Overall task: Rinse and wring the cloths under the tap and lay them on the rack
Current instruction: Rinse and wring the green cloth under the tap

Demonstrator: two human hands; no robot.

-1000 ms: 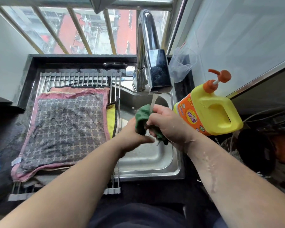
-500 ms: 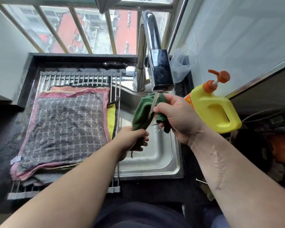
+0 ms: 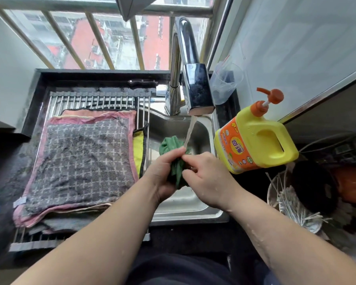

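A bunched green cloth (image 3: 170, 146) hangs over the steel sink (image 3: 193, 210) under the running chrome tap (image 3: 195, 87). My left hand (image 3: 162, 173) grips the cloth from the left and my right hand (image 3: 206, 177) grips it from the right, the two hands close together. Water falls from the spout onto the cloth's top. On the metal rack (image 3: 95, 98) to the left lies a stack of cloths, topped by a grey checked cloth with a pink border (image 3: 80, 161). A yellow cloth (image 3: 138, 153) peeks out at the stack's right edge.
A yellow detergent bottle with an orange pump (image 3: 257, 136) stands right of the sink. A clear plastic cup (image 3: 224, 83) sits behind it by the wall. A basket with sticks and dark items (image 3: 296, 198) lies at the right. Window bars run along the back.
The cloth was stretched up toward the spout half a second ago. Both hands have since dropped lower over the sink and drawn together, bunching the cloth between them.
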